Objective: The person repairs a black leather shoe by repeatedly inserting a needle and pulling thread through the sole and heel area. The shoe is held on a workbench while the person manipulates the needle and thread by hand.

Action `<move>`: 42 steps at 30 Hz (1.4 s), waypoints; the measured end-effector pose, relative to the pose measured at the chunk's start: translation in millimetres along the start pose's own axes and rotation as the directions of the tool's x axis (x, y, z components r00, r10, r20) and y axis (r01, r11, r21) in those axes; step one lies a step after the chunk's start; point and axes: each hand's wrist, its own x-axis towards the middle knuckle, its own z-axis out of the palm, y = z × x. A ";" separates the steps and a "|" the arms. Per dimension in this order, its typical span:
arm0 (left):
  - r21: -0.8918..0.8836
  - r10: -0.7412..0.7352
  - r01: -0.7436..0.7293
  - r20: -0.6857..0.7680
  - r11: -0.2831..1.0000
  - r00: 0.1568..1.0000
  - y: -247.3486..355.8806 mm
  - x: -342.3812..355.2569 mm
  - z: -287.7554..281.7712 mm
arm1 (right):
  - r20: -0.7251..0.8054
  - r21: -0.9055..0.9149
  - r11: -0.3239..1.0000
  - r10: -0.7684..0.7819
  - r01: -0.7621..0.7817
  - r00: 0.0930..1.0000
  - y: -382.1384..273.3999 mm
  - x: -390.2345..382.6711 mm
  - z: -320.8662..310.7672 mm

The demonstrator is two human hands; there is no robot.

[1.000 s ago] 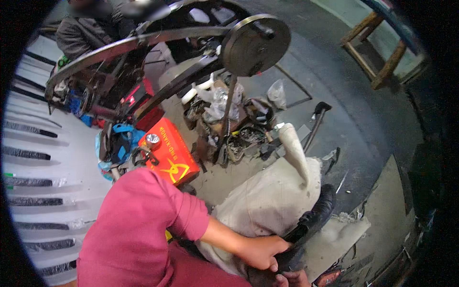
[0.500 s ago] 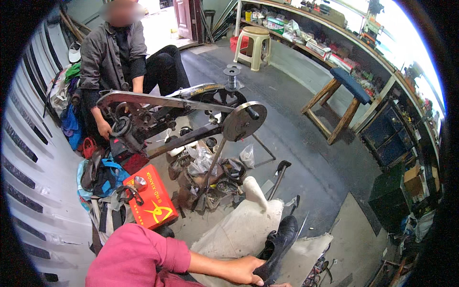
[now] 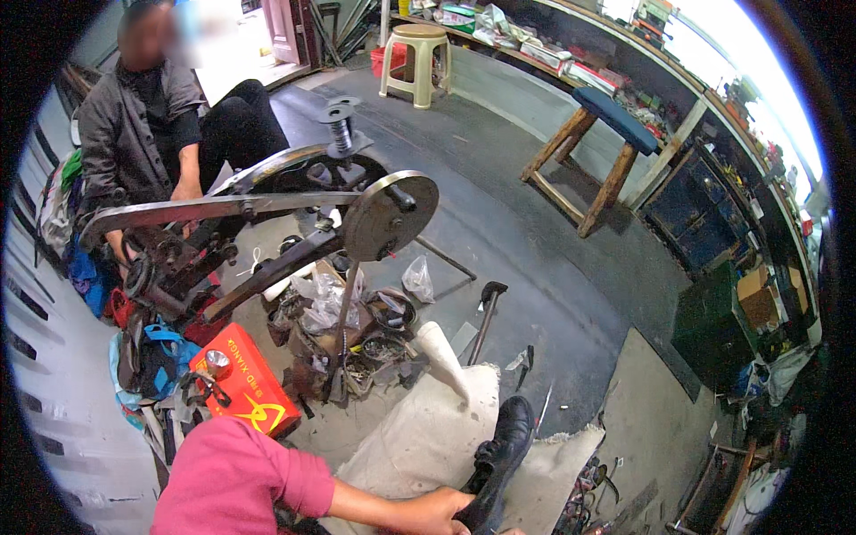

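Observation:
At the lower edge, a black lace-up shoe (image 3: 504,446) lies on a cream cloth (image 3: 410,446), its toe pointing away from me. My left hand (image 3: 437,512), below a pink sleeve, grips the shoe near its heel end; its fingertips are partly hidden. Of my right hand (image 3: 513,532), only a bit of finger shows at the frame's lower edge, close to the shoe's heel. What that hand does is out of sight. I cannot tell whether a foot is inside the shoe.
Ahead stands a hand-cranked metal machine (image 3: 267,209) with a wheel and a spool. Behind it a person (image 3: 143,134) sits touching it. Near my sleeve are an orange-red box (image 3: 241,379) and several tins of small parts. A hammer (image 3: 486,321) and stools stand rightward.
My view has swung right and down, so the surroundings sit farther left and higher. My left hand stays on the shoe.

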 end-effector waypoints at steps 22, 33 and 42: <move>-0.001 0.251 -0.251 -0.026 0.968 0.968 0.9 -13.0 13.9 | 0.056 0.045 0.997 -0.067 0.064 0.996 -3.9 -48.6 -28.4; 0.649 0.376 -0.234 -0.088 0.724 0.922 21.4 -35.8 18.7 | 0.072 0.015 0.987 -0.161 0.160 0.984 5.3 -51.1 -24.9; 0.343 0.464 -0.373 -0.236 0.862 0.854 29.1 -66.8 -6.0 | 0.059 0.037 0.984 -0.174 0.172 0.983 16.2 -47.0 -29.5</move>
